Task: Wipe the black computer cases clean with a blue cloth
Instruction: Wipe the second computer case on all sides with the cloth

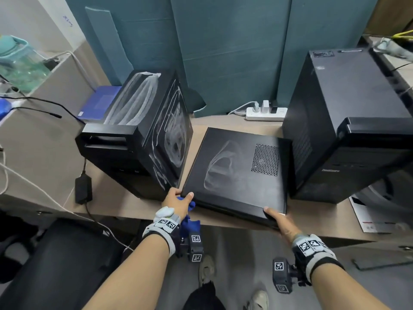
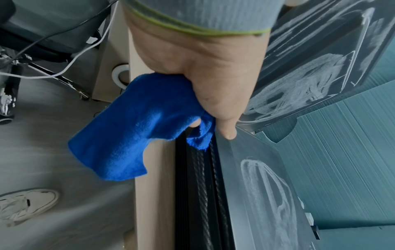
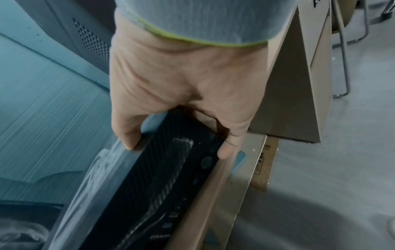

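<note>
Three black cases are sitting on the desk [image 1: 225, 123]. The tall tower [image 1: 348, 121] is standing on the far right, seemingly free of streaks. The streaked tower [image 1: 143, 130] is standing on the left, its top and side carrying white smears, so it looks to be waiting for a wipe. Between them the flat case [image 1: 239, 173] is lying on its side at the near edge, a chalky swirl showing on its upward panel.

Both hands are clamping its near corners, probably to shift or turn it so a dirty face comes within reach. The right hand [image 1: 282, 223] is gripping the near right corner, thumb on top and fingers curled under the front edge. The left hand [image 1: 178, 203] is gripping the near left corner while also bunching the blue cloth [image 2: 136, 128] against the palm, so the cloth is hanging ready rather than wiping.
</note>
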Available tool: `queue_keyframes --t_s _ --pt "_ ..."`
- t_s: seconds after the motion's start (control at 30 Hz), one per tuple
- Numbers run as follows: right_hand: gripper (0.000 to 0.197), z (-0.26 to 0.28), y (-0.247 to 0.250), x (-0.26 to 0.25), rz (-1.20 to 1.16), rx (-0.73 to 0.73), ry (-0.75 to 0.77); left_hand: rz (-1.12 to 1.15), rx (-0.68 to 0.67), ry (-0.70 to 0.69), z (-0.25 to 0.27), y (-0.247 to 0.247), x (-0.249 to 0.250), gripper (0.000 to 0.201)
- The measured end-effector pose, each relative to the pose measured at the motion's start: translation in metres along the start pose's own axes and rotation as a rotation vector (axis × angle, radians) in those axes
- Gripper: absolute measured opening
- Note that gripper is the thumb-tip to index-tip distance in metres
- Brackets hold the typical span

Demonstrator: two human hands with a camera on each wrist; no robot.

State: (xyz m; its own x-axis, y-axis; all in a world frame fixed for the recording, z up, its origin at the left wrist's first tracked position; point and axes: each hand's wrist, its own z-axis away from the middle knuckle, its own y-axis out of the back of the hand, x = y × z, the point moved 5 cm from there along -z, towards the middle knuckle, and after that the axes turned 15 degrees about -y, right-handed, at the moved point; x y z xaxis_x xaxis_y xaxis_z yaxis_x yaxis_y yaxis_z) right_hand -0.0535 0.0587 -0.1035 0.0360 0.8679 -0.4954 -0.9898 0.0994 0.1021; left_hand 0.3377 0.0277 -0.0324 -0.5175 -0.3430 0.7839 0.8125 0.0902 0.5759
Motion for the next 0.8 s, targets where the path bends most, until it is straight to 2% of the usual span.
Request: queue_keyframes --t_s 0.1,0.17,0.23,0.37,0.5,0.63,0.8 --pt "0.057 0.007 0.005 -0.005 0.071 0.036 0.016 0.020 0.031 0.014 0.012 0.002 0.017 0.039" --pt "0.069 0.010 0.012 -0.007 0.095 0.095 0.041 0.068 0.032 0.027 0.017 -0.001 0.024 0.033" --pt "0.081 0.011 0.017 -0.007 0.128 0.111 0.045 0.118 0.040 0.037 0.023 -0.004 0.028 0.037" --pt "0.072 0.027 0.024 -0.010 0.192 0.094 0.015 0.147 0.112 0.037 0.037 -0.008 0.029 0.038" --pt "0.102 0.024 0.030 -0.008 0.235 0.099 0.000 0.132 0.143 0.038 0.045 -0.011 0.025 0.039" --pt "0.105 0.025 0.041 -0.008 0.322 0.121 -0.008 0.120 0.122 0.087 0.053 -0.021 0.012 0.048" --pt "0.138 0.014 0.044 -0.005 0.357 0.134 -0.044 0.012 0.149 0.081 0.069 -0.020 0.022 0.041"
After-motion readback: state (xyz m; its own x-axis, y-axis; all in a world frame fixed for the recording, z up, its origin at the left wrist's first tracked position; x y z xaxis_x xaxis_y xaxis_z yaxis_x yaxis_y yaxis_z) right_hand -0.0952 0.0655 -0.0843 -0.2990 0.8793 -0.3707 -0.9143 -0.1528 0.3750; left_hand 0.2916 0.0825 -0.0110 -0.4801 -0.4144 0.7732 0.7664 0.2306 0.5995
